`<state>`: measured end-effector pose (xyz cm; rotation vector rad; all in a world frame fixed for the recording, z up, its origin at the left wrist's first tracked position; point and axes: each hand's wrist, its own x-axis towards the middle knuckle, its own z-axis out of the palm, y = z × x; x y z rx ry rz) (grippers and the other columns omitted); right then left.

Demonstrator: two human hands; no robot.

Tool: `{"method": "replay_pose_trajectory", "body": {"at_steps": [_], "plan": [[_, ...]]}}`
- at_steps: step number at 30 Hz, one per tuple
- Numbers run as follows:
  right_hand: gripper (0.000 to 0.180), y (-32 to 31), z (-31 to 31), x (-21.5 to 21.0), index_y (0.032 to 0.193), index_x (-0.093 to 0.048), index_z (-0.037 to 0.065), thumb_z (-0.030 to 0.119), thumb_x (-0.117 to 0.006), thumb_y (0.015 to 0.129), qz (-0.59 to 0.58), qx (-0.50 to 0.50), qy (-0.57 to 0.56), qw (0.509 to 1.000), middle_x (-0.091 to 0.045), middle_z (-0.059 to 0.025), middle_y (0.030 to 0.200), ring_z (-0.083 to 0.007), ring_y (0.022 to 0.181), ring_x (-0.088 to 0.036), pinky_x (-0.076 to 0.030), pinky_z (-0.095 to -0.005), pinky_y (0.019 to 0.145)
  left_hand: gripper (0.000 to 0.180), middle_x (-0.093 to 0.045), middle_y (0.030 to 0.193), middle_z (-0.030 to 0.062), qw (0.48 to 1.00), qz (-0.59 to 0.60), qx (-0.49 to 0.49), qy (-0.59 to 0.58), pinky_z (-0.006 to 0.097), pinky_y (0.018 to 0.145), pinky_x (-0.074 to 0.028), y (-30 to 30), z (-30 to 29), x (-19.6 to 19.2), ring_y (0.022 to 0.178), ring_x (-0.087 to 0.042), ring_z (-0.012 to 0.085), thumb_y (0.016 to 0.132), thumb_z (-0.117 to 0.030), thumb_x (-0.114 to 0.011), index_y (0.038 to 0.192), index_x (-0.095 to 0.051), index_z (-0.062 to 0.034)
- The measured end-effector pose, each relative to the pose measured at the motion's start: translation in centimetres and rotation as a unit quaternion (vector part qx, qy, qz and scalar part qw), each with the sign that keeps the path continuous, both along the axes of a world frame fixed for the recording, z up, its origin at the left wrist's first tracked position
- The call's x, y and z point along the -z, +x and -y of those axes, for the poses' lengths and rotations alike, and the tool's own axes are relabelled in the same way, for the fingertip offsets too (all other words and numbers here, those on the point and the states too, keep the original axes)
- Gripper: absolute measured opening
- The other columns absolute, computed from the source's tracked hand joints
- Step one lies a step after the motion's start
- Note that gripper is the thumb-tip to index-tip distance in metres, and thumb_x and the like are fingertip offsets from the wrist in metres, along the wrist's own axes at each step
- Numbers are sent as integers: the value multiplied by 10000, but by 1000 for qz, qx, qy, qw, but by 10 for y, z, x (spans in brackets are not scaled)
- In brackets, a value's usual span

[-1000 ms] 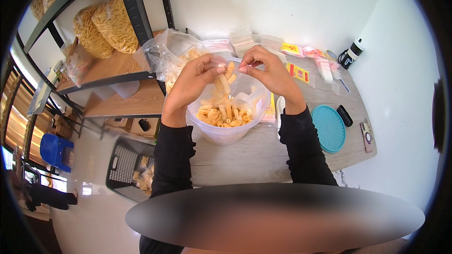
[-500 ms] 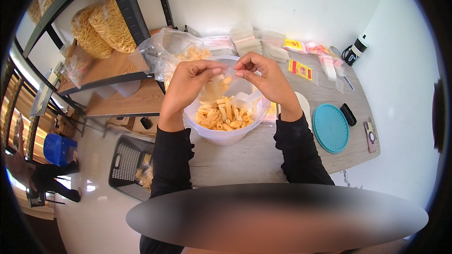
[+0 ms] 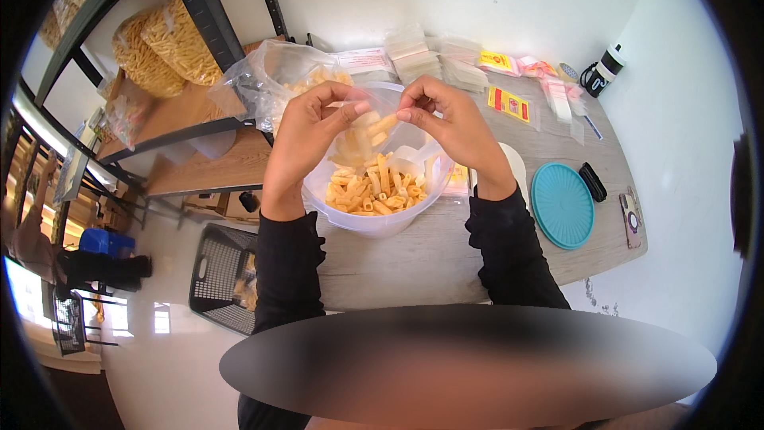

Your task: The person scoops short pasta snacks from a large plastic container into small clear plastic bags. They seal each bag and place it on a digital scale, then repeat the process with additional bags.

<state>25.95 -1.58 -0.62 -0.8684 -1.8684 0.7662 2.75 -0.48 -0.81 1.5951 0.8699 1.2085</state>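
My left hand (image 3: pixel 306 131) is closed on the upper edge of a small clear plastic bag (image 3: pixel 350 147), which holds a few pale yellow pieces. The thumb and fingers of my right hand (image 3: pixel 452 123) pinch a tube-shaped pasta piece (image 3: pixel 382 126) at the bag's mouth. Both hands are above a translucent white tub (image 3: pixel 374 227). Inside the tub lies a heap of seasoned yellow pasta tubes (image 3: pixel 370 191), with a whitish scoop (image 3: pixel 410 158) leaning on the right side. Part of the tub's far side is hidden by the bag and hands.
A large open plastic bag of pasta (image 3: pixel 274 72) stands behind the tub. Flat clear pouches (image 3: pixel 414 56) and yellow-red labelled packets (image 3: pixel 509 103) lie along the back. To the right are a teal lid (image 3: pixel 563 205) and a phone (image 3: pixel 630 220). A dark crate (image 3: pixel 219 275) and another person (image 3: pixel 99 267) are at left.
My right fingers have gone from the bag's upper edge to a pasta tube at its mouth. My left hand still holds the bag. The person in the background has shifted slightly.
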Motion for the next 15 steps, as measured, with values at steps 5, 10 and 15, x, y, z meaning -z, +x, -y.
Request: {"method": "replay_pose_trajectory", "body": {"at_steps": [5, 10, 15], "plan": [[104, 1, 0, -1, 950, -662, 39, 123, -721, 933, 20, -5, 16, 1000, -630, -8, 946, -113, 853, -560, -457, -268, 771, 169, -750, 954, 61, 998, -48, 16, 24, 248, 779, -522, -6, -2, 3, 866, -665, 98, 940, -132, -722, 1011, -736, 21], [145, 1, 3, -1, 978, -704, 53, 191, -723, 940, 51, -27, 47, 997, -595, -30, 1047, -150, 959, -577, -474, -296, 802, 208, -746, 921, 30, 998, -61, 17, -4, 232, 742, -505, -7, -2, 2, 814, -639, 72, 938, -170, -732, 1037, -754, 12], [200, 0, 2, 1, 1020, -720, 48, 230, -728, 937, 59, -54, 46, 996, -561, -51, 1104, -190, 1033, -563, -472, -326, 873, 223, -744, 929, 22, 998, -58, 7, -14, 232, 724, -501, -3, 3, -2, 827, -633, 61, 940, -181, -731, 1075, -758, -5]]}}
